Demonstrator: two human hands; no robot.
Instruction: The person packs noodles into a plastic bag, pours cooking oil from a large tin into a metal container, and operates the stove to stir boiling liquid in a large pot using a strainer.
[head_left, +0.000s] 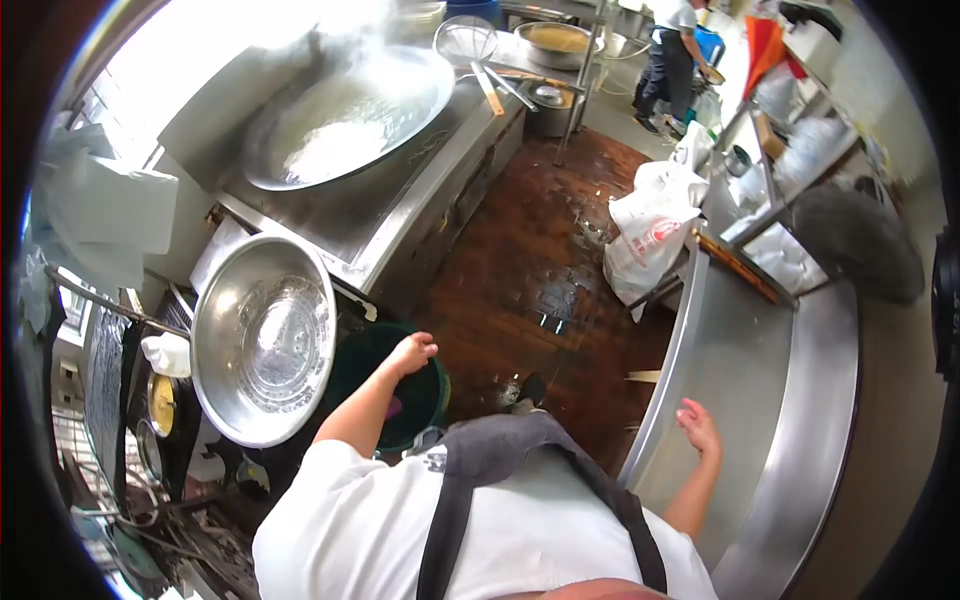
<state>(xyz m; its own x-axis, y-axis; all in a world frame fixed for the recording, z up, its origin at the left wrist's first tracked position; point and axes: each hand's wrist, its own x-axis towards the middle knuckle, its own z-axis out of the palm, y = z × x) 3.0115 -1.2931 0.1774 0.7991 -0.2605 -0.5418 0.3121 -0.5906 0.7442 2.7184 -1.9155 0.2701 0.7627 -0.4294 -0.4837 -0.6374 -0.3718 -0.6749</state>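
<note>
My left hand point(412, 354) hangs in the air over the rim of a dark green bin point(432, 395), its fingers loosely curled and slightly apart, with nothing seen in them. A wide, shiny metal basin point(275, 340) sits to the left of that hand, apart from it, with only a wet-looking sheen inside. My right hand point(698, 425) is held above the long stainless steel counter point(735, 350), fingers apart and holding nothing. Whether it touches the counter I cannot tell.
A large steaming wok point(350, 120) is set in the steel stove point(400, 200). A mesh strainer point(465, 40) lies behind it. White sacks point(655, 225) stand on the right of the wet brown floor point(530, 260). Another person point(675, 55) is at the far end.
</note>
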